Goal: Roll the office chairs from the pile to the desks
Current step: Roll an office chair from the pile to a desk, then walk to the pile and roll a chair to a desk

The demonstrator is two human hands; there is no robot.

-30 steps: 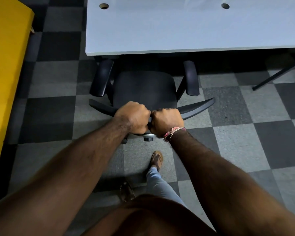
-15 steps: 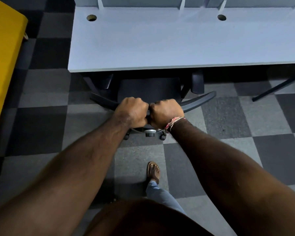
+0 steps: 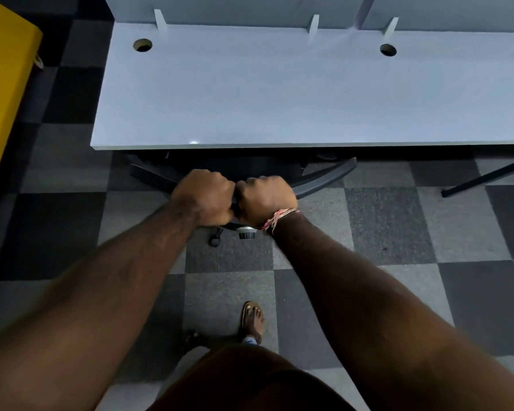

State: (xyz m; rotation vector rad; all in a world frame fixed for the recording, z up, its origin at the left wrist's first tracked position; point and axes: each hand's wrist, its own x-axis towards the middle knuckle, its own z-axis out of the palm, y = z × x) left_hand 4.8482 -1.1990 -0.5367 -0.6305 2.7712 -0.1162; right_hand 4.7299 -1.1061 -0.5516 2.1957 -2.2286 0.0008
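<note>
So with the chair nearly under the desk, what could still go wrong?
Both hands, left and right, grip the top of the chair backrest, close to the desk edge; another push might pinch knuckles there. The armrests are hidden under the desk and could knock its underside. The caster may snag on the carpet tiles.

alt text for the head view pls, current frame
Both hands, left hand and right hand, grip the top of a black chair's backrest, its seat tucked out of sight under a white desk. Checkered grey carpet below; one caster and a sandalled foot show.
</note>
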